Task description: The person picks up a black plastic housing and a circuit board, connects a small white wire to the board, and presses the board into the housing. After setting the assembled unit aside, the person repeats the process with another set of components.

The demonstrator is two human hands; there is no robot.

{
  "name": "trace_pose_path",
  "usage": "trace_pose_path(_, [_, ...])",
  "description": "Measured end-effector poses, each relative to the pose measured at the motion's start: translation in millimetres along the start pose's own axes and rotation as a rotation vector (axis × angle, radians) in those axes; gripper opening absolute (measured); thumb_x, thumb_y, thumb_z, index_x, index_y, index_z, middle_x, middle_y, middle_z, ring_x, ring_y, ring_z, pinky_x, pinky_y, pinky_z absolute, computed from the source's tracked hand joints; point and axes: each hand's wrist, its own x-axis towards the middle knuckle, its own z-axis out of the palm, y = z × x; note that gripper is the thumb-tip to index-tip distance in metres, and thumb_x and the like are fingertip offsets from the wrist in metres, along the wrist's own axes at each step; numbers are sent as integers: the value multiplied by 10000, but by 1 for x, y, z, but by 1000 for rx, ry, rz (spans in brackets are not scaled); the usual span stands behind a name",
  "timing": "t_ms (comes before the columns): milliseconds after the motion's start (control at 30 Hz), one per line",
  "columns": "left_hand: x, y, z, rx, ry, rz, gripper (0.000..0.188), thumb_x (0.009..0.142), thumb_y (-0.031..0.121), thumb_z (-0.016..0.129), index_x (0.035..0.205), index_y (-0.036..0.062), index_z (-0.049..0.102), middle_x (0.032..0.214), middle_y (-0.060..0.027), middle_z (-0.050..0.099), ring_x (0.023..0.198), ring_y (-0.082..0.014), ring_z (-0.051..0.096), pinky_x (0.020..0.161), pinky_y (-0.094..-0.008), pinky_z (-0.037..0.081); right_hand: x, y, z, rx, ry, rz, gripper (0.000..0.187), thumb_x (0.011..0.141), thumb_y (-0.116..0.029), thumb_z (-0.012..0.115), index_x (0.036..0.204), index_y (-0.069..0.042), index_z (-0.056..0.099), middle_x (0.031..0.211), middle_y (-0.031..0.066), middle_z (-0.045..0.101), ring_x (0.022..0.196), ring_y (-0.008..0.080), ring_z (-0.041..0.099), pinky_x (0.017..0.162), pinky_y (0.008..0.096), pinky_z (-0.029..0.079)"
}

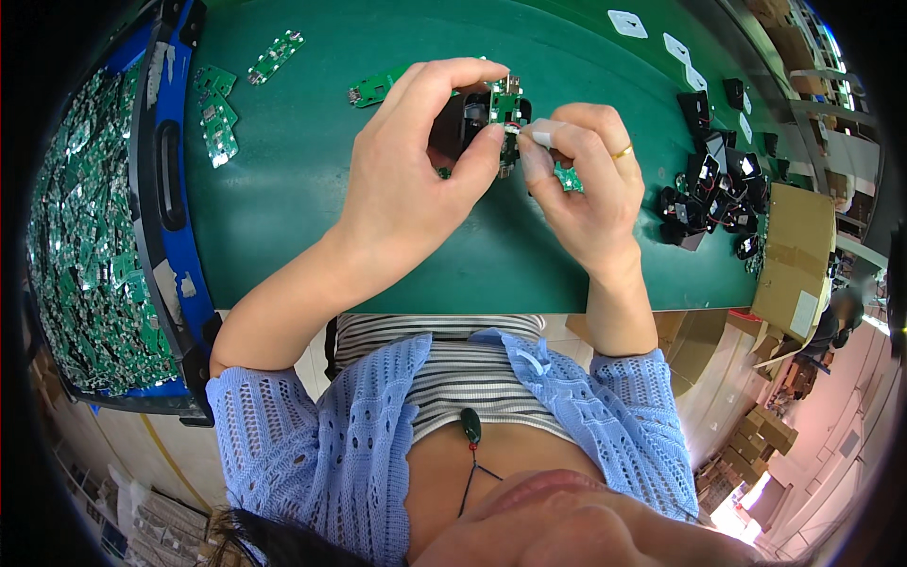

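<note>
Above the middle of the green table, my left hand (397, 184) grips a green circuit board (506, 98) together with a black plastic housing (474, 115), thumb and fingers curled round them. My right hand (593, 184) is closed in a pinch at the board's right side, touching it or very near it. White wraps cover the tips of its thumb and index finger. What sits between those fingertips is too small to make out. Another circuit board (376, 89) lies behind my left hand, and a small green board (568, 177) shows partly behind my right hand.
On the left stands a blue-and-black bin (186, 250) full of green circuit boards. Several loose boards (219, 132) lie beside it. Black housings (710, 194) with wires are heaped at the table's right, next to a cardboard box (794, 250). White labels (627, 24) lie at the far right.
</note>
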Motion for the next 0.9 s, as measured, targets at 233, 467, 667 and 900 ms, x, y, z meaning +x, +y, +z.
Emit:
trace_pose_path(233, [-1,2,-1,12,-13,-1,349,812,-22,562,1149,42,496,1046,-51,547,808,-72,564,647,-186,484,0,-2,1,-52,10,-34,231,613,59,677,799,-21,566,781,74,531,650,217,538,519,292,448])
trace_pose_path(467, [0,-4,4,-10,93,163,333,755,6,600,1078,54,537,964,-92,554,765,-201,587,626,-270,502,-4,-4,-1,292,-30,310,172,708,27,666,829,-13,550,811,73,541,681,174,559,551,267,464])
trace_pose_path(667, [-1,-3,4,114,66,284,309,741,-15,605,1038,60,567,966,-90,562,766,-204,588,626,-276,494,0,-1,-7,776,-88,658,141,772,5,645,807,-16,510,793,19,510,739,87,537,644,225,455])
trace_pose_path(900, [-3,-4,5,188,89,330,299,716,-30,616,998,63,590,957,-92,573,782,-216,606,616,-277,505,-1,1,1,603,-137,607,198,740,58,632,748,-17,449,743,26,468,655,109,477,586,242,420])
